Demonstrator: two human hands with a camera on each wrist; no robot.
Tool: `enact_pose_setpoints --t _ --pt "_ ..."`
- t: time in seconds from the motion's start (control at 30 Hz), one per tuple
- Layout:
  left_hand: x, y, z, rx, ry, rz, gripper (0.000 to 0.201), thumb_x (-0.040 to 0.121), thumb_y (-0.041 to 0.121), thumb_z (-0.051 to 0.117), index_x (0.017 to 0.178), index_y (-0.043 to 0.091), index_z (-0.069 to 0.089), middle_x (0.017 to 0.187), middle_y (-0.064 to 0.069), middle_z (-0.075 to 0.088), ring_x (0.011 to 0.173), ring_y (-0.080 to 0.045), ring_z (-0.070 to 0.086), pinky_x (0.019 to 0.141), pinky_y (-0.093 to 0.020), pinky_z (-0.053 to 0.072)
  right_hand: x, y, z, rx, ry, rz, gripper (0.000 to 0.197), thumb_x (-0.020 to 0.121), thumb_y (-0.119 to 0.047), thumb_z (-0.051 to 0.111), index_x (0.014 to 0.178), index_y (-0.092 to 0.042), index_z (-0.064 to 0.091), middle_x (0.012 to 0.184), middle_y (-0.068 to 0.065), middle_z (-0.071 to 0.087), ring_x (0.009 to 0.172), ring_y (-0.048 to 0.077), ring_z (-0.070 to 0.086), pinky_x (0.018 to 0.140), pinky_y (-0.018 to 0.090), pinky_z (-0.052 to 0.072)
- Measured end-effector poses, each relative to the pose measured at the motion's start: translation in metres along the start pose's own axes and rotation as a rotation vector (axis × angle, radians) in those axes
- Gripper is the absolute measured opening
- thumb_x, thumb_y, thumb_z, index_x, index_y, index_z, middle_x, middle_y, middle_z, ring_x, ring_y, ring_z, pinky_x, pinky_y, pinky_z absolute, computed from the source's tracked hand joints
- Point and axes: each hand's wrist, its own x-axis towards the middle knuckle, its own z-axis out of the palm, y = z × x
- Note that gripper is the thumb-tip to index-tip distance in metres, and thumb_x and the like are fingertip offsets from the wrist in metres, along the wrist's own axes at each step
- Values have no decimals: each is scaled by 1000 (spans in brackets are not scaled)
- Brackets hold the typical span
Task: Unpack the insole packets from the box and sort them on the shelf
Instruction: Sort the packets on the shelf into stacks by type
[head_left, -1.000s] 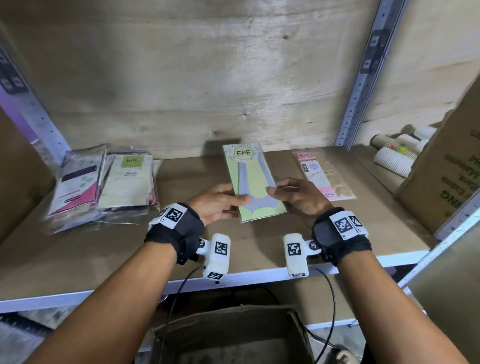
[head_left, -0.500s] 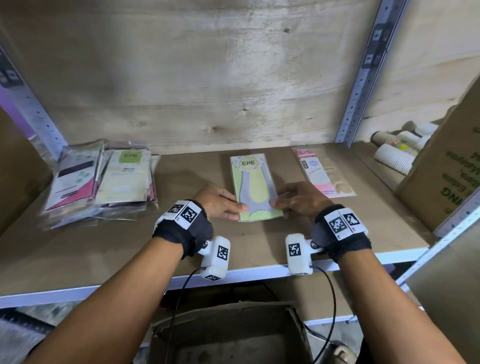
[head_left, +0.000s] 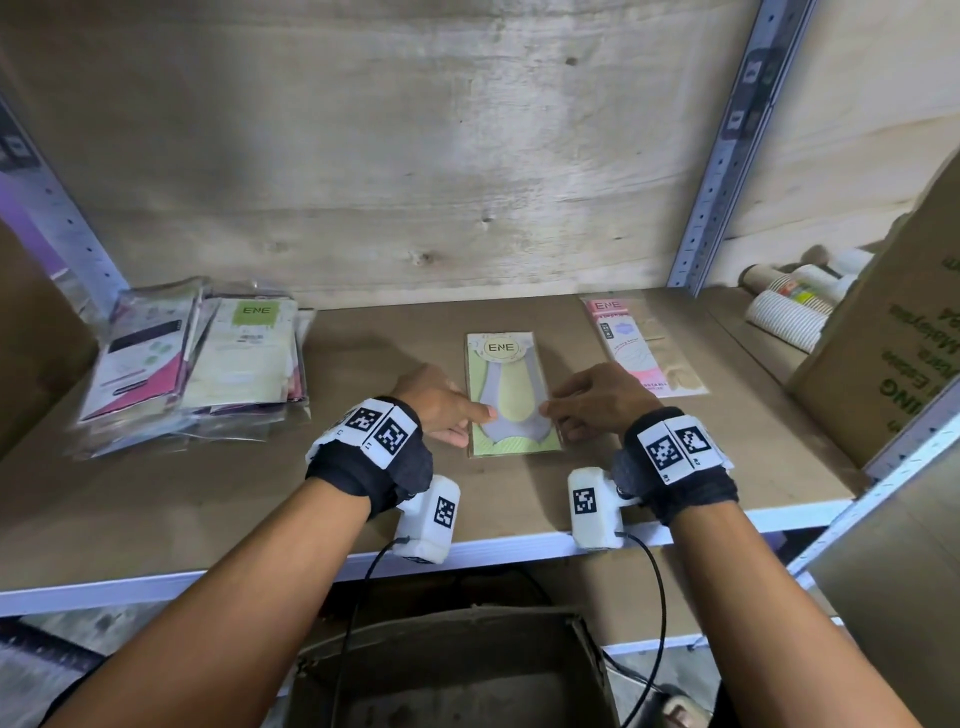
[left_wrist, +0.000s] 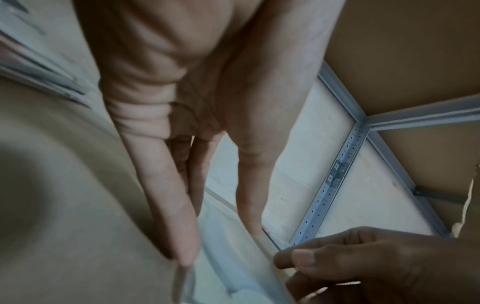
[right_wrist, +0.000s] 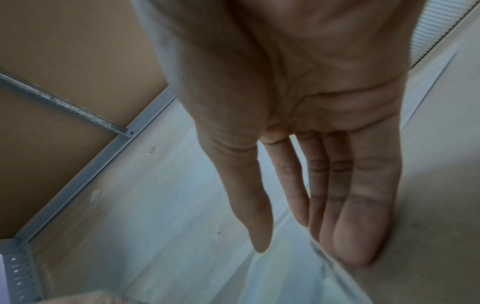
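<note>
A green ENE insole packet (head_left: 511, 384) lies flat on the middle of the wooden shelf (head_left: 260, 509). My left hand (head_left: 457, 410) touches its left edge with straight fingers, and my right hand (head_left: 587, 400) touches its right edge the same way. In the left wrist view my left hand (left_wrist: 221, 246) has thumb and fingers stretched out at the packet (left_wrist: 233, 267), with my right hand (left_wrist: 363, 263) opposite. The right wrist view shows my right hand (right_wrist: 309, 251) flat at the packet's edge (right_wrist: 298, 283). An open cardboard box (head_left: 452, 670) stands below the shelf.
A pink insole packet (head_left: 631, 343) lies to the right of the green one. A stack of several packets (head_left: 208, 358) sits at the shelf's left. Paper cups (head_left: 789, 306) and a large cardboard box (head_left: 893, 353) occupy the far right beyond the metal upright (head_left: 727, 156).
The green packet, held tilted a second ago, now lies flat on the shelf. Both hands have lowered with it and their fingers have straightened.
</note>
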Motion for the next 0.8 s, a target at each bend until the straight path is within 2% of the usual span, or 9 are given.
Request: enact_pose_setpoints --t 0.07,0.13,0.2,0.3,0.4,0.53,0.63,0.7,0.8 --pt "3 4 5 -23 -14 15 50 74 18 85 111 -9 65 101 -23 69 84 -25 71 81 -37 61 3 -1 -1 32 19 -9 29 77 -13 82 99 -3 67 78 16 71 67 25 66 79 44 61" --pt "7 8 9 -56 -24 20 47 75 16 84 111 -8 67 109 -23 69 93 -26 71 88 -37 59 6 -1 -5 47 45 -22 38 78 -14 82 109 -6 62 85 16 71 73 27 68 80 43 61" --pt "11 14 12 -94 -33 30 44 77 13 82 112 -7 67 112 -22 68 92 -24 70 88 -33 58 11 0 -9 25 58 -56 46 79 -18 81 118 -6 61 99 17 70 86 29 71 86 43 59" --pt "17 22 17 -130 -43 48 39 80 10 80 111 -8 66 115 -21 67 97 -23 68 87 -30 57 16 0 -15 -61 77 -101 51 81 -25 79 125 -7 61 117 16 67 108 32 65 97 46 53" --pt "23 30 22 -148 -48 49 29 81 8 79 105 -4 67 113 -18 69 101 -23 68 86 -30 57 21 -1 -19 -89 83 -103 48 81 -27 78 124 -11 63 118 13 67 112 31 63 101 46 50" --pt "29 37 25 -175 -69 36 29 83 7 76 108 -5 65 116 -17 66 110 -24 65 90 -31 56 27 -2 -23 -107 92 -102 46 83 -28 76 124 -12 63 119 11 67 111 30 64 103 45 49" --pt "34 40 28 -225 -68 29 15 84 5 75 92 4 62 111 -15 63 101 -20 62 87 -27 55 32 0 -25 -110 104 -98 45 83 -29 75 124 -14 63 121 8 67 112 27 63 104 43 47" --pt "39 40 30 -239 -67 30 16 84 4 75 91 5 61 108 -14 63 97 -19 62 82 -25 57 36 1 -27 -110 110 -96 45 83 -29 75 124 -15 63 122 8 66 113 27 62 105 44 47" --pt "42 42 31 -253 -88 42 16 83 4 75 89 5 61 100 -12 65 91 -17 64 67 -19 59 40 2 -29 -97 114 -92 45 84 -28 75 125 -14 63 123 9 65 114 27 62 105 44 47"
